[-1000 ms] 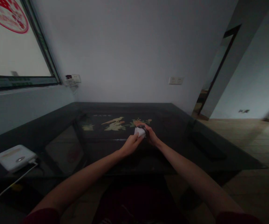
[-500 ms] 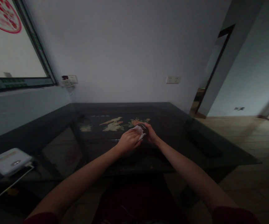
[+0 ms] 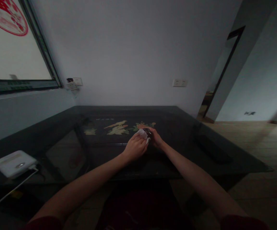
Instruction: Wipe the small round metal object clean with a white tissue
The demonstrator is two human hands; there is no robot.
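Both my hands meet above the middle of a dark glass-topped table (image 3: 57, 127). My left hand (image 3: 135, 148) is closed around a small white tissue or cloth (image 3: 143, 134), pressing it against a small dark object (image 3: 148, 132). My right hand (image 3: 154, 138) grips that dark object from the far side. The room is dim, so I cannot make out what the dark object is. Under the glass, beyond my hands, lies a painted panel with a bird and flowers (image 3: 118, 126).
A white power bank (image 3: 15, 163) with a white cable (image 3: 11, 191) lies at the table's left end. A window (image 3: 13, 48) is on the left wall, sockets (image 3: 180, 83) on the back wall. A doorway (image 3: 221, 73) and wooden floor (image 3: 260, 143) are to the right.
My left hand has turned over the white tissue, covering more of it, and slid slightly along the dark object. The right hand stays put. The view shifted a little.
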